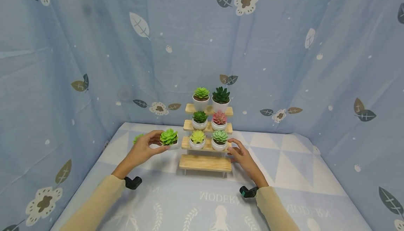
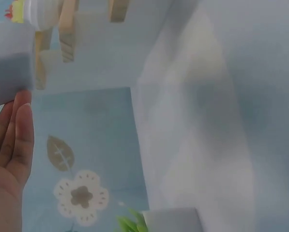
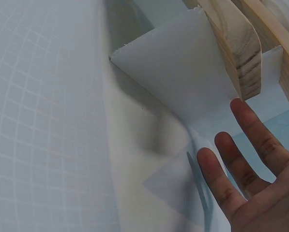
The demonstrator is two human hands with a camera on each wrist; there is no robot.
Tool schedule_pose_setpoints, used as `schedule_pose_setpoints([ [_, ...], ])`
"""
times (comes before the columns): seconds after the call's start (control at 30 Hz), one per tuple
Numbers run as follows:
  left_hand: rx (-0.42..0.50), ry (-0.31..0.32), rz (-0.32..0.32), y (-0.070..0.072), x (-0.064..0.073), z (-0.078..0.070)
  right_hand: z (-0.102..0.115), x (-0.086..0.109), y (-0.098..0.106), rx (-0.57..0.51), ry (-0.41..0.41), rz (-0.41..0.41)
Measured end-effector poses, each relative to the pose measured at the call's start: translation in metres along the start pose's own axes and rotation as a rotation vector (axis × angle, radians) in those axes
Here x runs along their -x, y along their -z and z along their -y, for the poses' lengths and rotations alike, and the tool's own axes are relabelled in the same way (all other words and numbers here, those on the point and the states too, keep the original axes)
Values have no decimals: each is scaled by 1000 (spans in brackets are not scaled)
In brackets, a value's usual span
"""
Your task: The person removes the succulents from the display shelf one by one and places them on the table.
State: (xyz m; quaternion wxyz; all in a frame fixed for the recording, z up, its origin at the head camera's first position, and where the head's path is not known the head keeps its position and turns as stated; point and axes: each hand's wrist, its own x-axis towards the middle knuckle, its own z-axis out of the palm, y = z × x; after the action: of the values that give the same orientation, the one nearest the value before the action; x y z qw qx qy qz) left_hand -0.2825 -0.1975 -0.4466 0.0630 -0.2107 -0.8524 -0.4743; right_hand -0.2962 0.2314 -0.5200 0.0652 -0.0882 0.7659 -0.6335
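My left hand (image 1: 144,150) grips a bright green potted succulent (image 1: 169,138) by its white pot (image 2: 11,65), to the left of a stepped wooden plant stand (image 1: 205,163). My right hand (image 1: 242,157) is at the stand's right side, near the end of the second tier from the bottom. In the right wrist view its fingers (image 3: 253,123) are spread, one fingertip right at the wooden board's end (image 3: 248,79). The three upper tiers each carry two potted succulents, among them a pink one (image 1: 219,118) and a pale green one (image 1: 220,137). The lowest board is bare.
Behind my left hand another green succulent (image 1: 137,138) shows partly, its pale pot visible in the left wrist view (image 2: 173,220). The stand is on a cloth-covered table (image 1: 271,178). Blue patterned curtains (image 1: 284,66) hang behind and at both sides.
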Motion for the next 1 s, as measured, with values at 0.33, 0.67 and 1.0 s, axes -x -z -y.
schedule_pose_setpoints([
  [0.33,-85,43,-10,13,-3,22,-5,0,0,6,17,-8],
  [0.67,-161,63,-13,25,-12,40,-4,0,0,11,24,-5],
  [1.0,-326,-2,-34,28,-23,52,-4,0,0,-6,25,-9],
])
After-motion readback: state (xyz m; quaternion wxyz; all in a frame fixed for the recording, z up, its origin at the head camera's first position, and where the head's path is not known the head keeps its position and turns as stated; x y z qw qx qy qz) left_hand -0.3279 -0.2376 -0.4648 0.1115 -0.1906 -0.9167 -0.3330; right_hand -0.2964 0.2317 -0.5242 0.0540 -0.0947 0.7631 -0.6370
